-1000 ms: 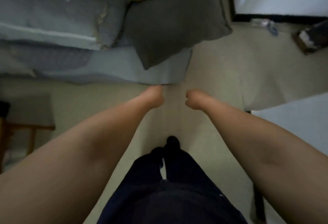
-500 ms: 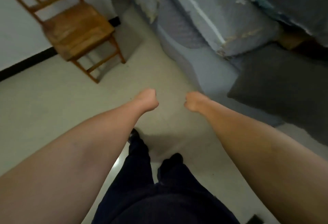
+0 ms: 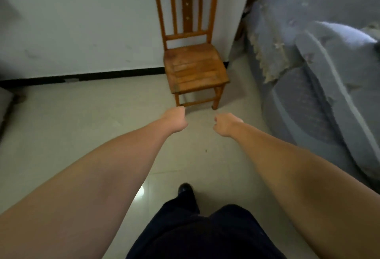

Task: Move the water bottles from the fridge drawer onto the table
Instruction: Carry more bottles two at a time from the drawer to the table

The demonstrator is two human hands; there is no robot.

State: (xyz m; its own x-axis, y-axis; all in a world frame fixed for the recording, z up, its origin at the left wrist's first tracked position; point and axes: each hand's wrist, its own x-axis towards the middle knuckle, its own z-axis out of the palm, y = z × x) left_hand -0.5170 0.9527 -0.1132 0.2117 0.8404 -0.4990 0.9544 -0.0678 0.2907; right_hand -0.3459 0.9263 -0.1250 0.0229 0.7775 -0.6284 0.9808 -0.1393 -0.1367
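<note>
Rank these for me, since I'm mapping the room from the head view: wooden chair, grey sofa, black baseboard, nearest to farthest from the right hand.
From the right hand:
1. Wooden chair, just ahead, slightly left.
2. Grey sofa, to the right.
3. Black baseboard, far left, along the wall.

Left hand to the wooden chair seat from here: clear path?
Probably yes. The left hand, curled and holding nothing, is just short of the wooden chair, with only bare floor between. It looks like a step forward is needed.

One camera only, worn on the person's head, looking forward and steeply down over both outstretched forearms to the tiled floor [image 3: 82, 119]. A wooden chair [image 3: 195, 69] against the wall lies ahead; a covered sofa [image 3: 312, 86] runs along the right edge.
</note>
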